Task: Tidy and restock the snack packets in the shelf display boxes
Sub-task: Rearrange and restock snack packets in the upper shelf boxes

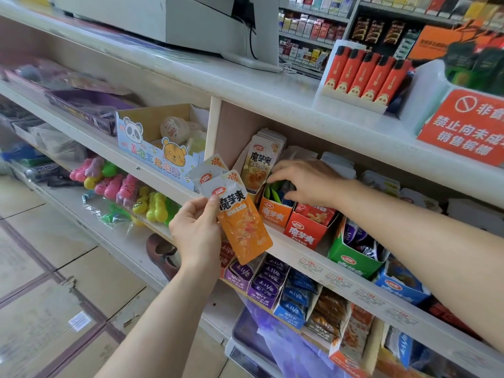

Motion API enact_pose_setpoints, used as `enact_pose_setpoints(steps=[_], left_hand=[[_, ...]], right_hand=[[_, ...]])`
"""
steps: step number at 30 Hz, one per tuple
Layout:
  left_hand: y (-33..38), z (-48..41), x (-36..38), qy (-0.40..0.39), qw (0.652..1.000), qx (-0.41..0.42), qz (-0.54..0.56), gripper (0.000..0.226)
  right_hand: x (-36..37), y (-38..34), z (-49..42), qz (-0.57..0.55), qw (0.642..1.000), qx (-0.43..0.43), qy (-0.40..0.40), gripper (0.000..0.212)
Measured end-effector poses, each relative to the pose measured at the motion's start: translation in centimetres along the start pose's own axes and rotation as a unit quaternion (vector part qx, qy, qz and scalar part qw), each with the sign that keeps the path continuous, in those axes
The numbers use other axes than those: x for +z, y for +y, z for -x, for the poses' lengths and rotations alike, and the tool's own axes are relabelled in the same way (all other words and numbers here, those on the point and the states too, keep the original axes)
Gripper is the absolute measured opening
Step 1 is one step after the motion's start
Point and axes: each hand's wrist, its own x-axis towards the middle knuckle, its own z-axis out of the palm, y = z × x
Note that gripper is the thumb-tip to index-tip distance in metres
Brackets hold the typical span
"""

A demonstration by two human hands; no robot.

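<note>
My left hand (195,230) grips a few orange snack packets (242,227) fanned out in front of the shelf edge. My right hand (305,184) reaches into the orange display box (274,212) on the middle shelf, fingers curled down among the green packets (272,190) inside; whether it holds one is hidden. Just left of that box, a row of matching orange-and-white packets (261,162) stands upright. A red display box (309,226) sits to the right of the orange one, under my right wrist.
Green (351,257) and blue display boxes (401,287) follow to the right on the same shelf. Purple, blue and brown packet boxes (272,285) fill the shelf below. A panda-and-tiger box (155,148) stands to the left. Lighters (365,75) stand on the counter above.
</note>
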Motion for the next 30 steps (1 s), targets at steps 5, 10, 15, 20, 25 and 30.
enact_pose_setpoints(steps=[5,10,15,20,25,30], left_hand=[[0.2,0.3,0.1,-0.024,1.000,0.001,0.011,0.014],[0.0,0.1,0.0,-0.018,1.000,-0.003,0.015,0.013],[-0.2,0.0,-0.1,-0.013,1.000,-0.010,0.013,0.014],[-0.4,-0.2,0.1,-0.006,1.000,-0.009,-0.005,0.013],[-0.4,0.2,0.2,-0.014,1.000,-0.016,-0.002,0.013],[-0.3,0.5,0.4,-0.014,1.000,-0.010,-0.007,0.014]], right_hand=[[0.1,0.2,0.5,-0.013,1.000,0.019,0.014,0.036],[0.0,0.1,0.1,-0.005,1.000,0.013,-0.001,0.041],[-0.4,-0.2,-0.4,0.033,0.999,0.013,-0.028,0.033],[0.0,0.4,0.2,-0.048,0.997,0.033,0.047,0.011],[-0.8,1.0,1.1,-0.196,0.961,0.065,0.185,0.011],[-1.0,1.6,3.0,-0.242,0.915,0.160,0.279,0.016]])
